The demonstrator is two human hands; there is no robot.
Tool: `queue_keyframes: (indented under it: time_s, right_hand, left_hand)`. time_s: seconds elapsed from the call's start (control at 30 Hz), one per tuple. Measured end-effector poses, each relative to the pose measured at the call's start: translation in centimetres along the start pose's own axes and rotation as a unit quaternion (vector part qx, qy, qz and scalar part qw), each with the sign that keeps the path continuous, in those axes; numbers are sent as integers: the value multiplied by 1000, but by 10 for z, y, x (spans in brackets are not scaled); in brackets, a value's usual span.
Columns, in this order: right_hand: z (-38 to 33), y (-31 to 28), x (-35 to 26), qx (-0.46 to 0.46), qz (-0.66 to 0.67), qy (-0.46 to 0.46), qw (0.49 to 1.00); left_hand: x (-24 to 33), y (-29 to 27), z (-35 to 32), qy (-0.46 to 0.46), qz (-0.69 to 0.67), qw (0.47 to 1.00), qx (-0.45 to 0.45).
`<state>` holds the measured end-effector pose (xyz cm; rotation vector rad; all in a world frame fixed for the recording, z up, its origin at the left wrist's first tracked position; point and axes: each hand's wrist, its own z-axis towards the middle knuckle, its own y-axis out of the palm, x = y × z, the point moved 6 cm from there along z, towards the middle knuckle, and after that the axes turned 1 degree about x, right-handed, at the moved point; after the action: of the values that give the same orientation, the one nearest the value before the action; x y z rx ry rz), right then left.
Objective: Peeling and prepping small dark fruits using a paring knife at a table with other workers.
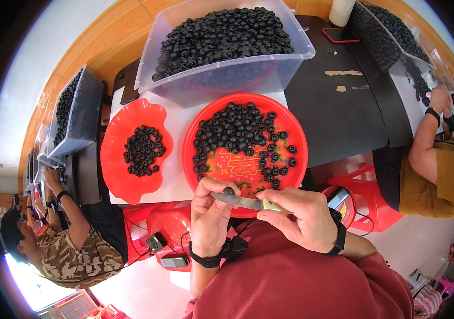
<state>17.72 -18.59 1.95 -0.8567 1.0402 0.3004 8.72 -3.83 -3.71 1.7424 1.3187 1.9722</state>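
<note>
My left hand (207, 219) pinches one small black round piece (228, 191) between thumb and fingers, above the near rim of a round red tray (191, 181). My right hand (305, 219) grips a small knife (237, 201) by its pale yellow-green handle, and the blade lies across just beneath the piece; whether its edge touches cannot be told. Many loose black pieces (232, 125) cover the tray's far part, several showing a round hole. To the left, a wavy-edged red dish (115, 143) holds a smaller heap of like pieces (144, 150).
A large clear bin (221, 74) heaped with black pieces stands behind the tray. Right of it are a dark tabletop (333, 117) and a phone (341, 35). People work beside similar bins on the left (81, 119) and right (378, 40). Cables and a red stool (171, 228) are below.
</note>
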Motion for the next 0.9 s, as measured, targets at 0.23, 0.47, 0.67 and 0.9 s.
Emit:
queue_keyframes:
  time_s: [0.23, 0.47, 0.67, 0.9]
  right_hand:
    - [1, 0, -3, -4, -28, -3, 1000]
    - [0, 0, 1, 0, -29, 11, 1000]
    - [-3, -1, 3, 13, 4, 5, 1000]
    - [-3, 0, 2, 6, -5, 7, 1000]
  left_hand:
    - [1, 1, -1, 2, 2, 1000, 0]
    - [1, -1, -4, -4, 6, 1000, 21]
    - [0, -3, -3, 12, 21, 1000, 14]
    - [1, -1, -5, 14, 20, 1000, 15]
